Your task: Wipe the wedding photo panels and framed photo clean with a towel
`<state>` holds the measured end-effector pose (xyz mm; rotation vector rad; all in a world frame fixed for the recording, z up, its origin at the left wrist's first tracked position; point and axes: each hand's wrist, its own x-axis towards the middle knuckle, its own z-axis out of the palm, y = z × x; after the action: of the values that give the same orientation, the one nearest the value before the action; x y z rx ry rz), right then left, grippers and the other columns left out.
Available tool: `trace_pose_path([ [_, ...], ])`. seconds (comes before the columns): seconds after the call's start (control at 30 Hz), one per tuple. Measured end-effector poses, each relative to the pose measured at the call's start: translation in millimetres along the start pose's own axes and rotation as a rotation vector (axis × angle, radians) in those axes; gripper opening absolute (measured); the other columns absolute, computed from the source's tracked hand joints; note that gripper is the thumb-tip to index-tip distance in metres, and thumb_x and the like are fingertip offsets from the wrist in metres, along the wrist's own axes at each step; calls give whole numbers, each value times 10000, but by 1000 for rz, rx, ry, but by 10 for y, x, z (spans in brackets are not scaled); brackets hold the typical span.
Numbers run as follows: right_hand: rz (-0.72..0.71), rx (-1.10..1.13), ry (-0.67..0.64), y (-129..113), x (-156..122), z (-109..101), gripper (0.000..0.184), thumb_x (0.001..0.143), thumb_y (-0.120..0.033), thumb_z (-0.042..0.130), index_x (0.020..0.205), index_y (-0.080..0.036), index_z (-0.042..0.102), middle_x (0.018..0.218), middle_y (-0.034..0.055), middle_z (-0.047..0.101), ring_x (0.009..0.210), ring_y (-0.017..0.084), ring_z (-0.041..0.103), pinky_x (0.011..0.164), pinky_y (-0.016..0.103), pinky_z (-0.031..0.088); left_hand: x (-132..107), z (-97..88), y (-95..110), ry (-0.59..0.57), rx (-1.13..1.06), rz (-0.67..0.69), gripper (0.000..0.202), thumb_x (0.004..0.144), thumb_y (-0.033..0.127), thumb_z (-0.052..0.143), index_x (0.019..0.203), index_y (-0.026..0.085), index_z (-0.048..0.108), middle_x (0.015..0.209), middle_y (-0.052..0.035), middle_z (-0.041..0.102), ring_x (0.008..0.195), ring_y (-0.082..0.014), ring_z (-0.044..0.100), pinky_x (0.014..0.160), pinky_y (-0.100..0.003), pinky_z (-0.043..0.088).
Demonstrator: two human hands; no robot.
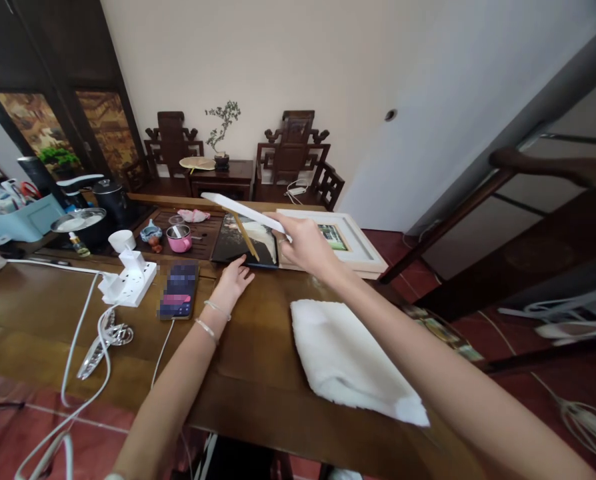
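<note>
The right hand [303, 243] has its fingers closed on a white strip [245, 211] above the dark panel [232, 243], the left hand [233, 281], fingers loosely spread and empty, by the panel's near edge.

Single head cam, worn by the person, looking forward and kinda down over the table [258, 380]. It's close: the forearms [418, 340] show up big at lower left and lower right, and both hands [305, 245] sit around the middle. Farther off, the chairs [293, 150] and wall [298, 53] are up top. Looks pretty wide, with the cabinet [61, 73] leaning at upper left.
</note>
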<state>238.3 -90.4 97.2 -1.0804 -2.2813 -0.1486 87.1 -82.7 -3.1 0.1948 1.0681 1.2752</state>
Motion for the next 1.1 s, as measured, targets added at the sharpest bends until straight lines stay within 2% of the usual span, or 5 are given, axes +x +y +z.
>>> trace_pose_path([
  [0.3, -7, 20, 18, -53, -32, -62, 612, 720, 14, 437, 1295, -160, 550, 1208, 95, 679, 1002, 262, 672, 836, 350, 513, 93, 73, -66, 120, -24, 154, 335, 924, 318, 584, 1218, 161, 550, 1216, -94, 583, 1021, -224, 617, 849, -429, 535],
  [0.43, -22, -22, 3, -128, -1, -117, 659, 696, 20, 434, 1322, -167, 522, 1226, 83, 671, 995, 262, 672, 820, 351, 517, -236, -119, -100, 54, -40, 163, 106, 876, 128, 633, 944, 136, 553, 1095, -90, 618, 1003, -227, 660, 851, -378, 573],
  [0.63, -74, -121, -65, -183, 76, 41, 608, 740, 14, 421, 1319, -148, 510, 1287, 107, 630, 1035, 278, 648, 799, 362, 512, -900, -556, -277, 55, -38, 157, 255, 837, 76, 667, 775, 176, 440, 793, -7, 585, 824, -217, 725, 854, -410, 602],
  [0.77, -89, -184, -112, -143, 134, 304, 577, 778, 9, 407, 1333, -125, 489, 1365, 136, 562, 1103, 298, 610, 799, 386, 515, -1274, -811, -493, 42, -29, 148, 155, 855, 48, 629, 923, 143, 528, 861, -27, 657, 751, -173, 724, 844, -415, 610],
  [1.1, -98, -306, -228, 132, 98, 970, 621, 814, 44, 442, 1410, -129, 408, 1462, 130, 454, 1290, 277, 461, 996, 434, 435, -1976, -1188, -993, 267, -26, 91, 514, 728, 107, 791, 1148, 161, 500, 894, -57, 682, 748, -223, 734, 749, -423, 627],
])
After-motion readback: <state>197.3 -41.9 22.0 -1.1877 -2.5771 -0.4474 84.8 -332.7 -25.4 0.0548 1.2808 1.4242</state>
